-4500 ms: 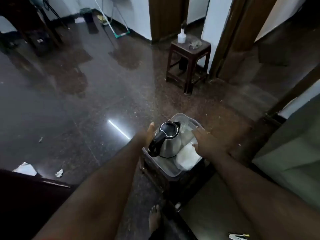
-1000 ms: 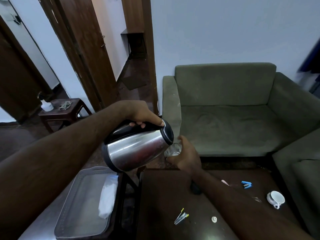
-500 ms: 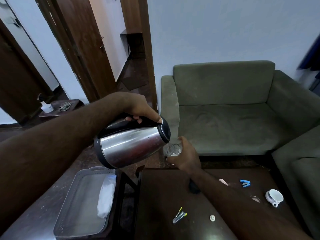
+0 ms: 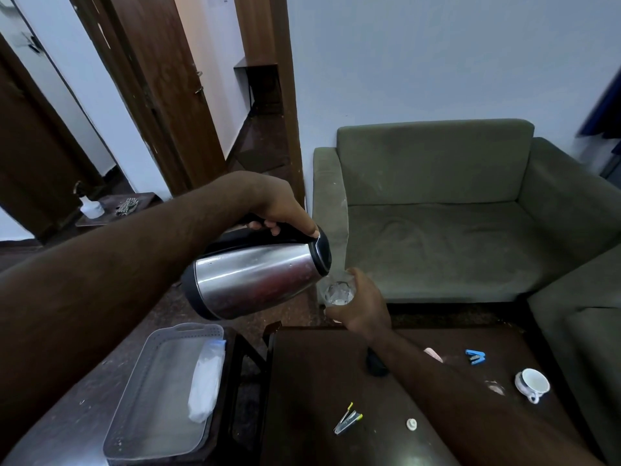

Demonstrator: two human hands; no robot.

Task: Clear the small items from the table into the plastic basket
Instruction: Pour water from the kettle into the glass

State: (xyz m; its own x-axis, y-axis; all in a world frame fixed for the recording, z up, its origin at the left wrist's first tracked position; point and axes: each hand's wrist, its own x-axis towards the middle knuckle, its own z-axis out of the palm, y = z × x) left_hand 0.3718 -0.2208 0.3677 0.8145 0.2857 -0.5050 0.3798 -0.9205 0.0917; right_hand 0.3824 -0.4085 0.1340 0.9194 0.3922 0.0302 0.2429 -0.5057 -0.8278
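Left hand [image 4: 285, 210] wrapped round black handle of tilted steel kettle [image 4: 255, 280]; right hand [image 4: 364, 306] clasps clear glass tumbler [image 4: 337, 292] under spout, above dark wooden bench [image 4: 319, 381].

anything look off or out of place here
The left hand tips a steel kettle over a glass held by the right hand, rather than clearing. The basket holds only a white bag; small items remain on the table.

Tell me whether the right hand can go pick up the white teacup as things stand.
Probably not yet. The right hand is wrapped around a glass held under the tilted kettle. The white teacup sits unobstructed on the table, so the path looks free once the glass is set down.
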